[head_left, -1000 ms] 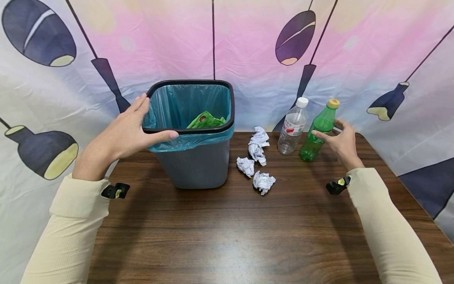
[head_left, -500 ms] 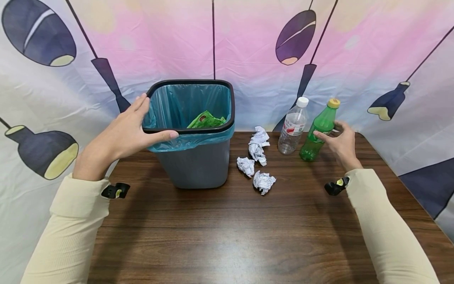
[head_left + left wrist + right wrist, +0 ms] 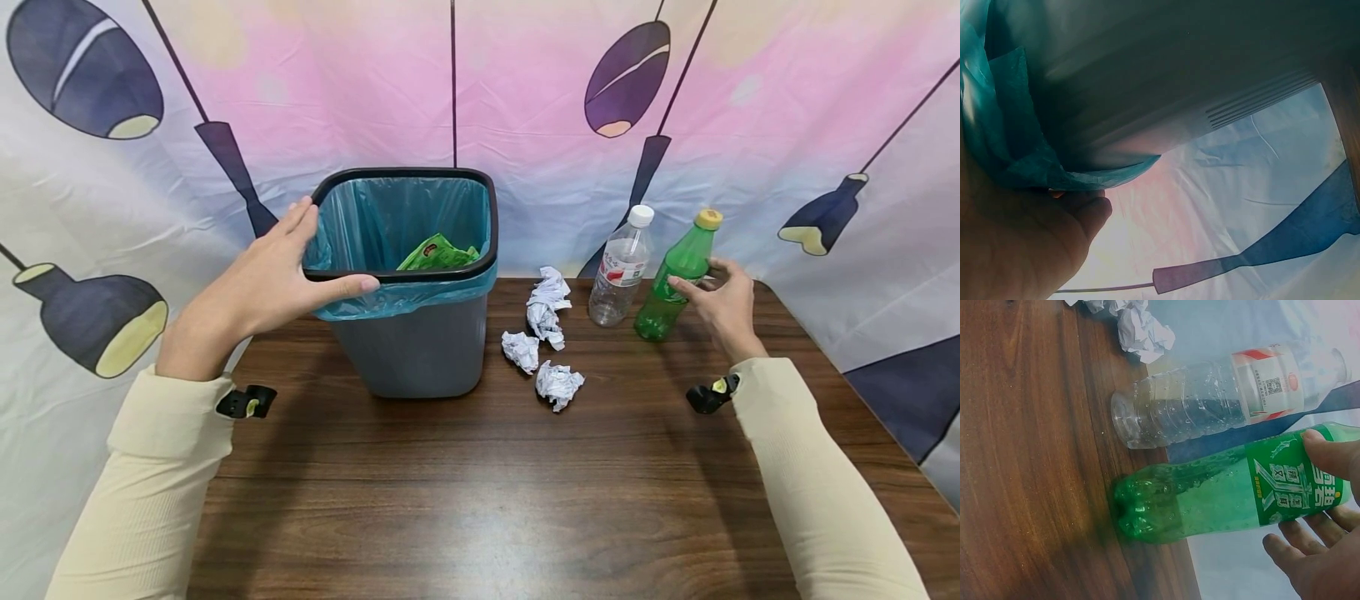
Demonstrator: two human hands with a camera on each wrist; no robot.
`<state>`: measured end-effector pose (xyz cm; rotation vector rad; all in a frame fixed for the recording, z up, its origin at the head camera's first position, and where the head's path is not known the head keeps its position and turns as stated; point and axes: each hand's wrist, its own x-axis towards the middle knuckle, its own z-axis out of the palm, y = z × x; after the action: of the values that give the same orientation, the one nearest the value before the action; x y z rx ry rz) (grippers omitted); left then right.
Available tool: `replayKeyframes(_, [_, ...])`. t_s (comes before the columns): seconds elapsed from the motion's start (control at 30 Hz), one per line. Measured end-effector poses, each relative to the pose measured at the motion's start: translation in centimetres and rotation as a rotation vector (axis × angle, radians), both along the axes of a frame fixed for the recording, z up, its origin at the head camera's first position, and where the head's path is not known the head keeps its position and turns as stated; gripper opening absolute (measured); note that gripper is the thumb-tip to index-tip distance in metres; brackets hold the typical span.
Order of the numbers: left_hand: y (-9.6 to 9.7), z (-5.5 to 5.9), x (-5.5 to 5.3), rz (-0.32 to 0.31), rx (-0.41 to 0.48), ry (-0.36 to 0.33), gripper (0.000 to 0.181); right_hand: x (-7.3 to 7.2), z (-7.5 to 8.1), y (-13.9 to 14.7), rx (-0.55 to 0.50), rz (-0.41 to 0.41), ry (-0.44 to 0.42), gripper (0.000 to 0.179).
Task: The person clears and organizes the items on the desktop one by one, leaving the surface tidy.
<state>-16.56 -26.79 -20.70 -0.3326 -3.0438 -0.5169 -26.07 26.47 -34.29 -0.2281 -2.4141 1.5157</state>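
In the head view my left hand (image 3: 251, 283) rests at the near left corner of a grey trash bin (image 3: 420, 354), its thumb straight along the black rim and its fingers extended along the side. A blue-green liner (image 3: 375, 212) hangs over that rim, and a green wrapper (image 3: 438, 252) lies inside. At the right, my right hand (image 3: 727, 304) holds an upright green plastic bottle (image 3: 1219, 494) with a yellow cap, standing on the table. The right wrist view shows the thumb pressed on its label and fingers round the far side. Just left stands a clear bottle (image 3: 618, 275) with a white cap.
Between bin and bottles lie several crumpled paper balls (image 3: 558, 385) on the brown wood-grain table (image 3: 480, 492). Behind everything hangs a printed cloth (image 3: 525, 100) with lamp shapes, close behind the bin and bottles. The table's right edge slants just past my right hand.
My right hand has settled slightly lower on the green bottle, which stays in place. The left hand keeps its position on the bin, and the view has shifted very slightly.
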Motion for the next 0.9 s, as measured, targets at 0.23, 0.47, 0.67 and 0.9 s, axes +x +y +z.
replayKeyframes(0.23, [0.0, 0.0, 0.0, 0.001, -0.001, 0.001, 0.118, 0.1, 0.4, 0.3, -0.004, -0.049, -0.012, 0.083])
replayKeyframes(0.47, [0.1, 0.1, 0.1, 0.001, 0.000, 0.001, 0.118, 0.2, 1.3, 0.5, -0.027, -0.121, 0.016, 0.081])
replayKeyframes(0.67, [0.1, 0.1, 0.1, 0.002, -0.004, 0.002, 0.118, 0.3, 2.3, 0.6, -0.089, -0.166, 0.100, 0.074])
replayKeyframes(0.9, [0.0, 0.1, 0.0, 0.001, -0.003, -0.002, 0.118, 0.6, 3.3, 0.3, -0.071, -0.209, 0.278, 0.066])
